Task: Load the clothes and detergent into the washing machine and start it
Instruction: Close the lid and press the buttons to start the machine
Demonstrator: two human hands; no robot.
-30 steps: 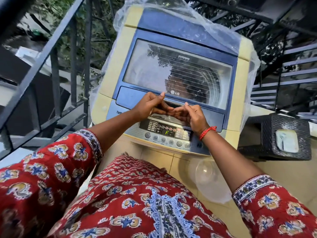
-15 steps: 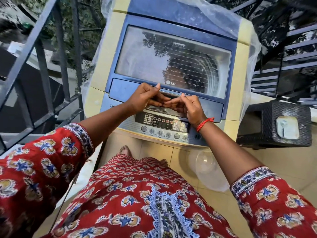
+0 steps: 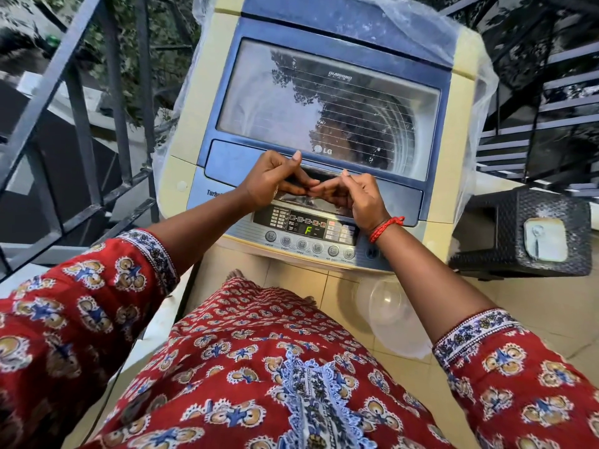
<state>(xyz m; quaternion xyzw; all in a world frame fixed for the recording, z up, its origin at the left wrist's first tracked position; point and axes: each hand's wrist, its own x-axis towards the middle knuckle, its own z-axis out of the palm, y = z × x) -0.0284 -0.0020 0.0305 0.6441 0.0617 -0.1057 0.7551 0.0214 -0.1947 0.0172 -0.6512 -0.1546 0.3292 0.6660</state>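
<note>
A cream and blue top-loading washing machine point(image 3: 181, 163) stands before me with its glass lid point(image 3: 324, 102) down. The steel drum shows through the glass; no clothes can be made out inside. My left hand point(image 3: 270, 181) and my right hand point(image 3: 355, 197) both have their fingers hooked into the dark handle recess point(image 3: 327, 176) at the lid's front edge, fingertips nearly touching. Below them the control panel point(image 3: 308, 228) is lit and its display reads a green "F". No detergent is in view.
A clear plastic cover point(image 3: 476, 63) is pushed back over the machine's rear. A black stool point(image 3: 505, 234) with a small white item on it stands to the right. A translucent tub point(image 3: 392, 315) lies on the tiled floor. Metal railing point(image 3: 81, 102) runs on the left, stairs at right.
The view has tilted down and moved closer to the machine. Both hands stay in the lid handle recess and the lid remains down.
</note>
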